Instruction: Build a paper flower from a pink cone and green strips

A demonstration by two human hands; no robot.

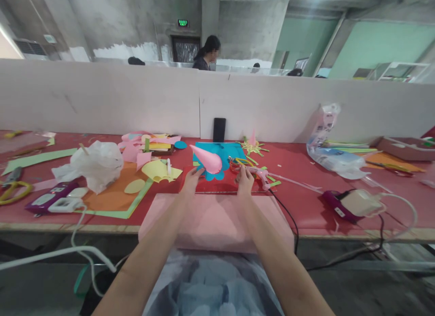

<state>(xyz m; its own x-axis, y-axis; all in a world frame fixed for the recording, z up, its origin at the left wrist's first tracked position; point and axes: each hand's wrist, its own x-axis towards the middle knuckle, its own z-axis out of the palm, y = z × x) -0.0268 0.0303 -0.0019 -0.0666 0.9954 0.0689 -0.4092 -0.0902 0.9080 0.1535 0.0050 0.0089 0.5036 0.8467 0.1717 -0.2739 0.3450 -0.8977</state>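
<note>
My left hand (190, 180) is closed at the left edge of a blue scalloped paper piece (213, 176). A pink paper cone (210, 160) lies tilted over that piece, its tip pointing up and left. To the right, my right hand (244, 181) has its fingers curled together; whatever is between them is hidden. Just beside it is a pink glue gun (263, 178), with a clear glue stick (295, 181) running out of its back. Beyond the hands are a blue sheet (234, 149) and yellow-handled scissors (245, 162).
A black phone (219, 129) leans against the white partition (136, 98). Paper scraps (131, 150), a crumpled white bag (97, 164) and a purple power unit (54, 198) lie left. Another purple unit (340, 207) and a plastic bag (326, 148) are right. A black cord (288, 214) hangs off the edge.
</note>
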